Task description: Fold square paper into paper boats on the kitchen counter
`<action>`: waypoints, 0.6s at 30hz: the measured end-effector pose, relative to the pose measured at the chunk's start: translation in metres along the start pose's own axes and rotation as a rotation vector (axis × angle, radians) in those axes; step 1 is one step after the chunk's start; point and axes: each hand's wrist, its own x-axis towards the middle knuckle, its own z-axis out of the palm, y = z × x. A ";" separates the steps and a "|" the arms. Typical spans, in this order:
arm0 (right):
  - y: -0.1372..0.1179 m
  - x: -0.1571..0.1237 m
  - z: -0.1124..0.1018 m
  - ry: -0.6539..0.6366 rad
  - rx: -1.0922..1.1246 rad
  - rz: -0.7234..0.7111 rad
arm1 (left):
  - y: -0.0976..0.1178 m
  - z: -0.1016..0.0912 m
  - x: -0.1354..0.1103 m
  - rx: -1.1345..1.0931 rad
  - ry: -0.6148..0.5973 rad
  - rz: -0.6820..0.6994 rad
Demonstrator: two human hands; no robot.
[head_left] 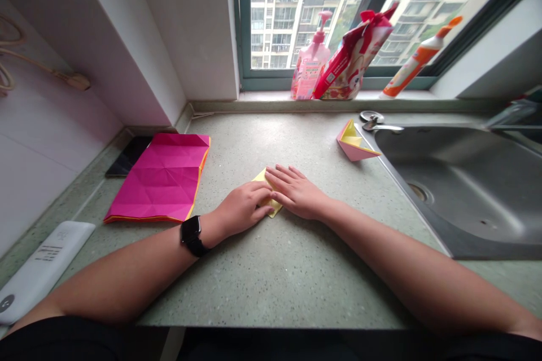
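Note:
A small piece of folded yellow paper (276, 207) lies on the counter, mostly hidden under my hands. My left hand (240, 207), with a black watch at its wrist, has its fingers bent onto the paper, thumb and fingertips at the left and near side. My right hand (298, 192) rests flat over the right part, fingers stretched out and pointing up-left, touching the left fingertips. How the paper is folded beneath them cannot be seen. A folded paper boat (355, 146), pink outside and yellow inside, stands by the sink's corner.
Creased magenta sheets (163, 177) lie at left over a dark flat object (127, 157). A white, long device (44, 265) is nearer me. The steel sink (474, 180) occupies the right. On the sill stand a pump bottle (310, 67), a red bag (353, 59) and an orange-white bottle (417, 62).

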 end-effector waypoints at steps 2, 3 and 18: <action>0.001 -0.001 -0.001 -0.003 -0.013 -0.011 | -0.003 0.001 -0.001 0.052 0.015 -0.047; 0.001 -0.002 -0.001 -0.004 -0.016 -0.015 | -0.005 0.001 -0.002 0.081 0.012 -0.066; 0.013 0.001 0.008 -0.027 -0.104 0.099 | -0.009 -0.016 0.017 0.339 -0.380 -0.237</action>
